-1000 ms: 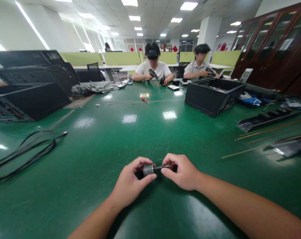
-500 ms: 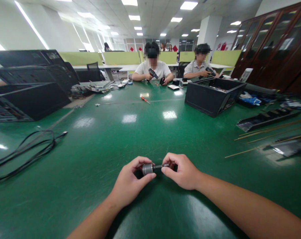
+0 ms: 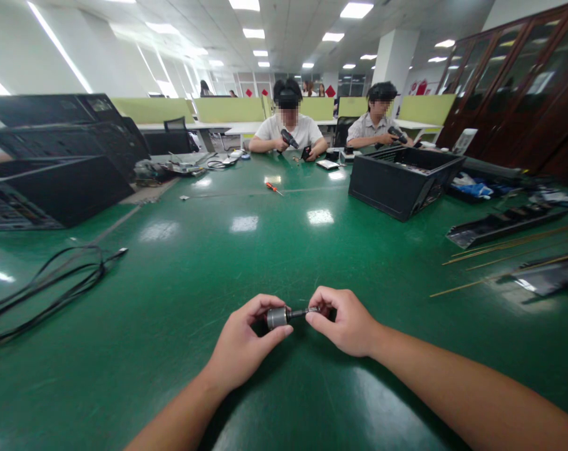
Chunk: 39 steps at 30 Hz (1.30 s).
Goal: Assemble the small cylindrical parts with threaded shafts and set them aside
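Between my hands, low over the green table [image 3: 180,313], lies a metal tool piece [image 3: 277,317]: a wide grey cylinder with a thin dark shank pointing right. It resembles a drill attachment, but its exact kind I cannot make out. My left hand [image 3: 246,341] is closed around the cylinder, thumb along the near side and fingers behind. A bit of red shows at the cylinder's left end, partly hidden by those fingers. At the shank's right end, my right hand [image 3: 342,322] pinches the tip between thumb and fingers.
Black cables [image 3: 77,275] lie left, below dark computer cases [image 3: 91,188]. A red screwdriver [image 3: 272,187] rests mid-table. A black case [image 3: 401,181] stands right, near thin rods [image 3: 495,247] and a metal channel [image 3: 500,227]. Across the table, two people [image 3: 288,128] hold power drills.
Both hands keep their hold on the metal piece. The cylinder has shifted very slightly left and up. My right hand has barely moved.
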Each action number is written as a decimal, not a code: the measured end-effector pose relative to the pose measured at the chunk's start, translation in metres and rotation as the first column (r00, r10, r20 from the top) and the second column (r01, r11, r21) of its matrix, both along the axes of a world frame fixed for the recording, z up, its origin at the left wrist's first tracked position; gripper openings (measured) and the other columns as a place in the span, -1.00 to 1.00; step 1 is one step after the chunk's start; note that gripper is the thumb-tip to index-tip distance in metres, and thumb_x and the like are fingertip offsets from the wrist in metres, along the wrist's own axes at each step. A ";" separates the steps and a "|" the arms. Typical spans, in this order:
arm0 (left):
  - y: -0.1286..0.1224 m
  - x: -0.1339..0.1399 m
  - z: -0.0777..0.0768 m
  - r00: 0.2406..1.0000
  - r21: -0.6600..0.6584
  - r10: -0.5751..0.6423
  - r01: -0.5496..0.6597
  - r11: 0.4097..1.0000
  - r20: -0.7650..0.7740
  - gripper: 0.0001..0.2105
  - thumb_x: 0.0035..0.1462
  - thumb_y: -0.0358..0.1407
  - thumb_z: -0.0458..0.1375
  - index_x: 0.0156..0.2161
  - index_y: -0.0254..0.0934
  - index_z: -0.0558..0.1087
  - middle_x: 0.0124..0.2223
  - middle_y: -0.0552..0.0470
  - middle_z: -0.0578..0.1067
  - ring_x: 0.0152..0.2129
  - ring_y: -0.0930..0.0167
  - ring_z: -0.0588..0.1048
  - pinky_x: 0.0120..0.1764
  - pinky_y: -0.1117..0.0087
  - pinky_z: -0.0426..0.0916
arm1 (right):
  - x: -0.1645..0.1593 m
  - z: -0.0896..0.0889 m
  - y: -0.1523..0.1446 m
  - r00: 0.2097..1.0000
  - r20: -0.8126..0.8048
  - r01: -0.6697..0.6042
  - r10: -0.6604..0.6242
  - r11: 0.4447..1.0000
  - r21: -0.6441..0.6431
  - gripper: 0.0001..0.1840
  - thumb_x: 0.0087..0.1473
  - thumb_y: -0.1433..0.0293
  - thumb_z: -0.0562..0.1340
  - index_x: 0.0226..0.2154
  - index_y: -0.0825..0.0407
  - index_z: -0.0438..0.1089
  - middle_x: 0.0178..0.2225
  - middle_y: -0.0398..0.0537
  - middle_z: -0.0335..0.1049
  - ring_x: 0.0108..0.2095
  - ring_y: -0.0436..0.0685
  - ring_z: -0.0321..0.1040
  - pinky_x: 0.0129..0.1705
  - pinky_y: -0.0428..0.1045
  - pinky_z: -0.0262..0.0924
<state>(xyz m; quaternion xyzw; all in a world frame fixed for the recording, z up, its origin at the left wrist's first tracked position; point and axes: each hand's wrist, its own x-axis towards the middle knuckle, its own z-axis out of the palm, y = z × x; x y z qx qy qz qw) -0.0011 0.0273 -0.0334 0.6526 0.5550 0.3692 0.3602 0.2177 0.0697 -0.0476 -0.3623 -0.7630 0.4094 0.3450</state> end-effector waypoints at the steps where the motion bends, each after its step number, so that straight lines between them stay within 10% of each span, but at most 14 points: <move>1: 0.000 0.000 0.000 1.000 0.002 0.000 0.000 1.000 -0.001 -0.73 0.02 -0.22 0.31 -0.16 -0.24 0.44 -0.22 0.02 0.56 -0.27 0.33 0.53 -0.17 0.34 0.38 | 0.000 0.000 0.000 1.000 0.000 0.000 0.000 1.000 -0.002 -0.93 0.09 0.39 0.26 -0.40 0.05 0.38 -0.53 -0.21 0.35 -0.50 -0.01 0.26 -0.41 -0.12 0.14; 39: 0.008 -0.009 0.003 0.983 -0.034 0.179 -0.178 0.983 0.025 -0.61 -0.01 -0.10 0.35 -0.08 -0.24 0.53 -0.20 -0.01 0.60 -0.27 0.30 0.53 -0.13 0.32 0.34 | -0.003 -0.005 0.003 0.972 -0.232 -0.015 -0.038 0.974 -0.225 -0.83 0.14 0.33 0.21 -0.42 0.06 0.30 -0.54 -0.17 0.36 -0.61 -0.05 0.25 -0.51 -0.13 0.13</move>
